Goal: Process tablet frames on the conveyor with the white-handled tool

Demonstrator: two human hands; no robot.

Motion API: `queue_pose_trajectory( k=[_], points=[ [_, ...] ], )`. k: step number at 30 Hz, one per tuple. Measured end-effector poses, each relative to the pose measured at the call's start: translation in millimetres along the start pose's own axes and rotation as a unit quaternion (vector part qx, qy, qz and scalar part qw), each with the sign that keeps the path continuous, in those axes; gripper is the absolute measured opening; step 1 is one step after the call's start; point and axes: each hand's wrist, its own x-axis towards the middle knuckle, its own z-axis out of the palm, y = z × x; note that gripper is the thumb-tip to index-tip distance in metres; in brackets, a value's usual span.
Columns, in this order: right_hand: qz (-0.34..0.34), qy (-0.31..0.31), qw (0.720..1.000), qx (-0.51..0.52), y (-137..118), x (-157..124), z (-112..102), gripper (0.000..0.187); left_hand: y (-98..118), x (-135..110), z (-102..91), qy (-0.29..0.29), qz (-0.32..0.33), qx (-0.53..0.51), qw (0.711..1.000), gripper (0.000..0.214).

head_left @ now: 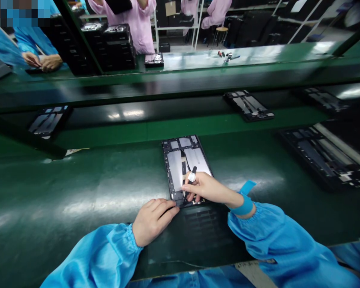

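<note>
An opened tablet [183, 162] lies back-side up on the green bench in front of me, showing grey battery cells and a black frame. My right hand [204, 188] rests over its near end, fingers closed round a thin dark tool [191, 177] with a white band, tip down on the board. My left hand [153, 220] lies on the bench at the tablet's near left corner, fingers curled together with the fingertips touching the frame edge. Both arms wear blue sleeves; a blue strap circles my right wrist.
More opened tablets lie on the conveyor belt [249, 105] [49, 120] and at the right [324, 158]. Stacked black trays [114, 46] stand at the far side. Another person's hands [43, 62] rest at far left; people in pink coats stand behind.
</note>
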Motion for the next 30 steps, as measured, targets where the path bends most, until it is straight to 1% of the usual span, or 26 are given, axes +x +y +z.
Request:
queue_pose_trajectory(
  k=[6,15,22,30],
  points=[
    [0.0,0.002,1.0,0.0,0.7,0.4,0.5,0.026,0.9,1.0,-0.9,0.002,-0.005,-0.004,1.0,0.019],
    [-0.003,0.007,1.0,-0.002,-0.3,-0.8,0.3,0.023,0.3,-0.2,-0.1,-0.001,-0.004,0.001,1.0,0.019],
    [-0.002,0.013,1.0,0.0,-0.4,-0.5,0.9,0.025,0.1,0.5,-0.9,-0.007,-0.005,0.005,1.0,0.02],
    [0.0,0.013,1.0,-0.008,-1.5,-1.2,1.0,0.02,0.1,0.4,-1.6,-0.012,0.002,0.017,1.0,0.022]
  ],
)
